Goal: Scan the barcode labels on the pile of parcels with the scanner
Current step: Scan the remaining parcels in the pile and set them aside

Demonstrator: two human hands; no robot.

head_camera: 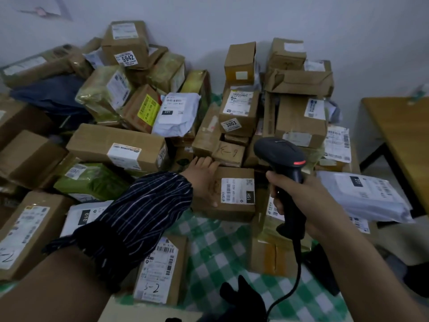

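Head view gives the main risk plainly: the scanner [282, 156] sits above and just right of the box marked 15H [232, 212], its nose aimed past that box toward the pile of parcels [120, 145]. A trigger pull from this angle could read a neighbour's code, such as the one on the box marked 3003 [239, 112] beyond it, rather than the intended label [238, 190]. That label faces up but is turned sideways to the person, and the room is dim, so a missed read is also likely. Small cartons lean close behind the 15H box; tugging it out could shift them. The cable [294, 275] trails down across the green-checked cloth [220, 247] and might snag on parcels if the arm swings wide.

The hands are apart, with the 15H box between them. The left hand [204, 180] lies over the box's left end, fingertips at the far edge and thumb on the near side; it appears to clasp the box, though the low light makes the hold hard to confirm. The right hand [299, 201] is wrapped round the scanner's handle, just right of the label.
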